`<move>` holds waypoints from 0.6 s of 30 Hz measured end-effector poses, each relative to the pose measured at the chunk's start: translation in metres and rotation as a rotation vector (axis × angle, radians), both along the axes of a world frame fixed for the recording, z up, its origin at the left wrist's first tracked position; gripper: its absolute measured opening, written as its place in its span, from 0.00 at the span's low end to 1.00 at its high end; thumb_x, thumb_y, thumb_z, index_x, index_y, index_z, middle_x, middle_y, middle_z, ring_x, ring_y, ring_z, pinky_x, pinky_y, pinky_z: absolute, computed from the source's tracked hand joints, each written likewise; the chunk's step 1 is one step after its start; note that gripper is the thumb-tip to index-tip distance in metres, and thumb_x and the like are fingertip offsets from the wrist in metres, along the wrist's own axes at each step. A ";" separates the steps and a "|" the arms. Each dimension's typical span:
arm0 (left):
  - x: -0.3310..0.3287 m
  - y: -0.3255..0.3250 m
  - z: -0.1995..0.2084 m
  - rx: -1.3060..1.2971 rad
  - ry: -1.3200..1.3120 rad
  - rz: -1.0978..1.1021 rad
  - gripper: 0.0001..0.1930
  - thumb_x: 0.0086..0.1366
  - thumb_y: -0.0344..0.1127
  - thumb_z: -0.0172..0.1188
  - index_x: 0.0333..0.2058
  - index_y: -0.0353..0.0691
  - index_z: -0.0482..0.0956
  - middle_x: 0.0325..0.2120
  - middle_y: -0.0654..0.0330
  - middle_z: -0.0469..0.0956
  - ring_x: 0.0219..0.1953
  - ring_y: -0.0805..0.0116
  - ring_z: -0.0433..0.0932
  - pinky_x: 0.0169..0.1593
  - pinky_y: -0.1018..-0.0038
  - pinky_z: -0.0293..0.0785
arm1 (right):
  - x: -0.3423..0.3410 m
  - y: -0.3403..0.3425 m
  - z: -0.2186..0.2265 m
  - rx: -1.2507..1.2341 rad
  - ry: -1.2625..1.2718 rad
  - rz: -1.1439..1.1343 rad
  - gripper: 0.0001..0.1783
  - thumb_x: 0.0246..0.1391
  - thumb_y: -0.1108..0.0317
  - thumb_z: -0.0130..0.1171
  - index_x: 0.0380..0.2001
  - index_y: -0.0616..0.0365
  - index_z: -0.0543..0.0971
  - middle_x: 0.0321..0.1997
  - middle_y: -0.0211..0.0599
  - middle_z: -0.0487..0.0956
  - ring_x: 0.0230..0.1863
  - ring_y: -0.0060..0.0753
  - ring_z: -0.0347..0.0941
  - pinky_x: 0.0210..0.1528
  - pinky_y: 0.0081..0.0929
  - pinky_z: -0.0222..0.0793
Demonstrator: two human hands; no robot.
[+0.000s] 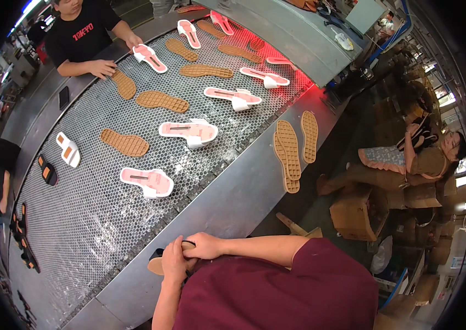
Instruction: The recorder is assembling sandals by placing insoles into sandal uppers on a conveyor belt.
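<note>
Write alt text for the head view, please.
The left hand and right hand hold tan and black footwear beside a grey honeycomb surface bearing white and pink sandals and brown gridded soles; opposite, a co-worker touches one sandal.

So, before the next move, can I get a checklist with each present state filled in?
1. Black-and-tan sandal held: ok, the left hand and right hand are on it.
2. Its strap condition: cannot tell, mostly covered.
3. Loose tan soles on the metal ledge apart from these hands: ok.
4. Nearest pink-and-white sandal apart from them: ok.
5. Mesh surface free of other hands: not ok, a co-worker's hand holds another sandal there.
</note>
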State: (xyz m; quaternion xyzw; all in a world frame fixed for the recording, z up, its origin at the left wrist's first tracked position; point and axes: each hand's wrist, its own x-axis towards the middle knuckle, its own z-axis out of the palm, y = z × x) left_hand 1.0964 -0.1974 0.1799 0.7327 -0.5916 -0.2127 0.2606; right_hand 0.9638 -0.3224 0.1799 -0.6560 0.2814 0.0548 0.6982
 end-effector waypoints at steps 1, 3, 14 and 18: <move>-0.001 0.000 0.005 0.001 -0.011 -0.006 0.41 0.41 0.39 0.76 0.55 0.37 0.70 0.37 0.50 0.76 0.38 0.50 0.76 0.41 0.60 0.73 | -0.001 0.000 0.002 0.000 0.002 0.000 0.18 0.54 0.57 0.61 0.37 0.63 0.80 0.35 0.46 0.83 0.35 0.32 0.77 0.42 0.32 0.72; -0.004 -0.001 0.007 0.002 -0.024 -0.007 0.41 0.40 0.39 0.76 0.56 0.37 0.70 0.37 0.51 0.76 0.37 0.51 0.76 0.41 0.60 0.73 | -0.003 -0.001 0.004 0.035 -0.011 0.009 0.18 0.54 0.57 0.61 0.37 0.63 0.80 0.35 0.45 0.83 0.36 0.31 0.77 0.42 0.32 0.72; -0.018 -0.008 0.021 0.230 -0.013 0.012 0.43 0.42 0.50 0.76 0.56 0.40 0.70 0.37 0.51 0.77 0.40 0.51 0.77 0.43 0.60 0.74 | -0.024 -0.014 0.002 0.227 0.001 0.043 0.18 0.56 0.58 0.61 0.40 0.63 0.81 0.36 0.37 0.84 0.37 0.24 0.76 0.42 0.28 0.72; -0.022 -0.010 0.022 0.287 -0.008 0.046 0.40 0.44 0.50 0.74 0.55 0.40 0.71 0.39 0.50 0.78 0.43 0.50 0.78 0.47 0.59 0.74 | -0.021 -0.012 0.001 0.197 0.049 0.044 0.18 0.57 0.58 0.60 0.42 0.63 0.81 0.38 0.36 0.84 0.39 0.24 0.76 0.44 0.26 0.72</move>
